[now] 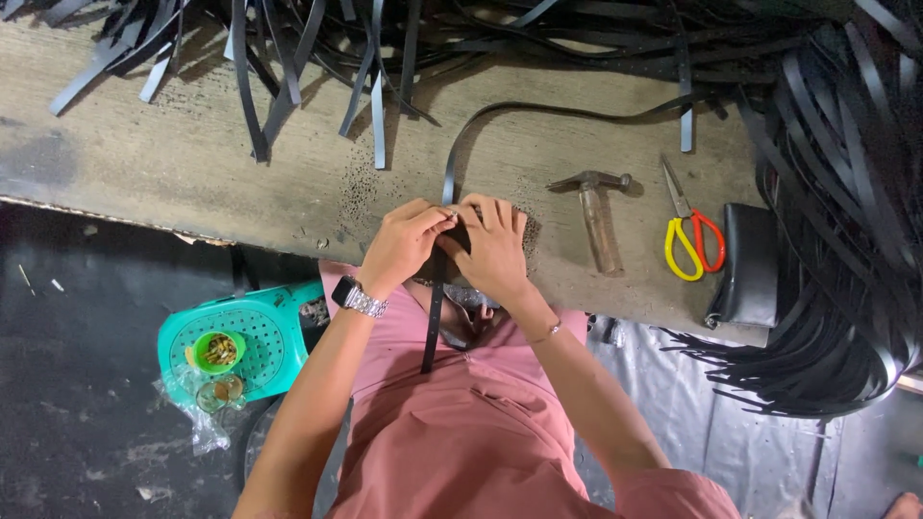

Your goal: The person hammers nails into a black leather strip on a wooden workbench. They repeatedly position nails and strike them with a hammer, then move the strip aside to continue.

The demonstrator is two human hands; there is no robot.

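Head view: the left hand [402,245] and right hand [492,248] meet at the near edge of the worn wooden workbench [192,163], fingers closed together on one long black leather strap [448,173]. The strap runs from the far pile across the bench, under the hands, and hangs down over the lap, so the bench supports the worked section. A wooden-handled hammer [598,216] and red-and-yellow-handled scissors [690,240] lie just right, within reach. A green perforated plastic stool [264,332] holding small cups of metal fittings stands at left.
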